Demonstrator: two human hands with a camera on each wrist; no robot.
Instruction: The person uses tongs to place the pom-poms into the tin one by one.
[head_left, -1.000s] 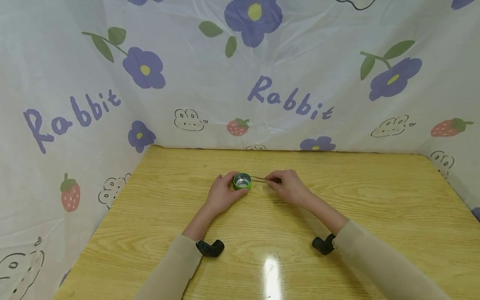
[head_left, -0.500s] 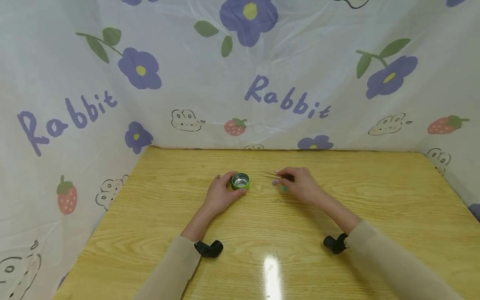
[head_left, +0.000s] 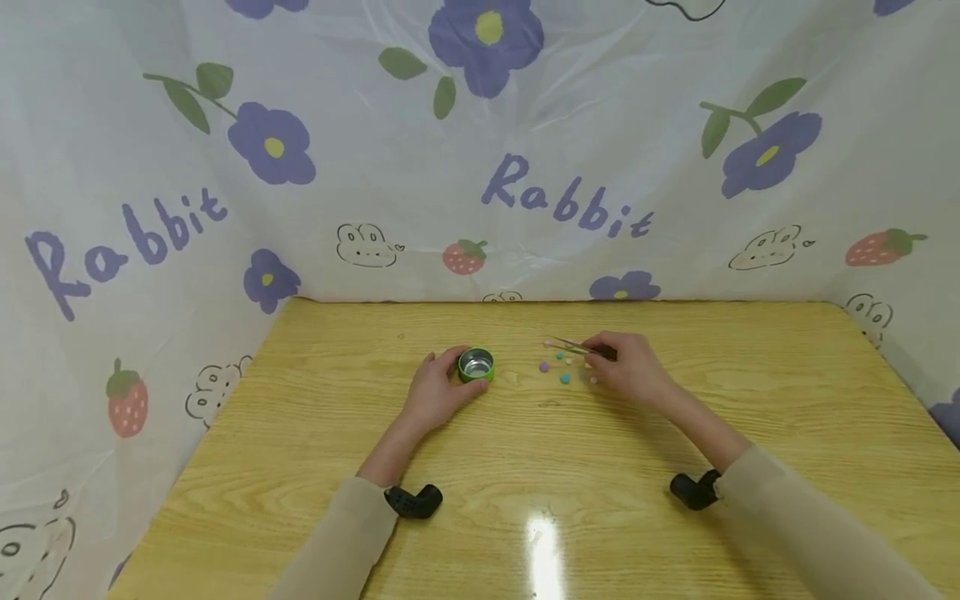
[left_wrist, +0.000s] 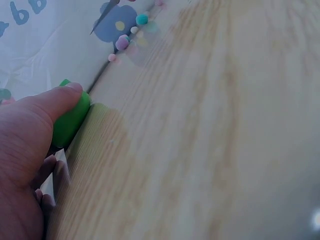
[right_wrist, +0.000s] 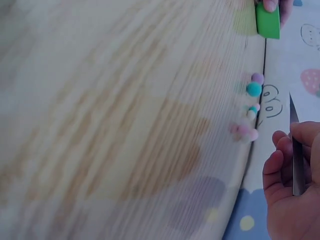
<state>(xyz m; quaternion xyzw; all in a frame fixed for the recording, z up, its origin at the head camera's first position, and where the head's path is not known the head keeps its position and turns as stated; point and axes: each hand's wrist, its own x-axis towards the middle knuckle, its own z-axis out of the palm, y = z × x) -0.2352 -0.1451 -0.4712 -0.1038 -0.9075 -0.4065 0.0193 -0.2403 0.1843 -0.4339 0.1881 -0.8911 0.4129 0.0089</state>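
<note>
My left hand (head_left: 437, 390) curves round a small round green tin (head_left: 487, 374), thumb at the near side; its shiny metal inside faces up in the head view. In my right hand (head_left: 632, 367) is a pair of slim metal tweezers (right_wrist: 293, 114), pinched between thumb and fingers. The tips point left over a loose group of small pom-poms and look bare in the right wrist view. Among these are a purple pom-pom (head_left: 544, 367), a teal pom-pom (head_left: 566, 378) and several smaller pink, white and teal ones. My right hand partly covers the group's right side.
Everything lies on a wood-grain table (head_left: 525, 467). A white patterned cloth (head_left: 420, 150) hangs behind its far edge and along the left side. Dark wrist-camera mounts (head_left: 414, 502) stick out inward from both sleeves.
My right hand has drawn back from the tin to the right with the tweezers, uncovering the pom-poms. The left hand still holds the tin; the head view has shifted slightly.
</note>
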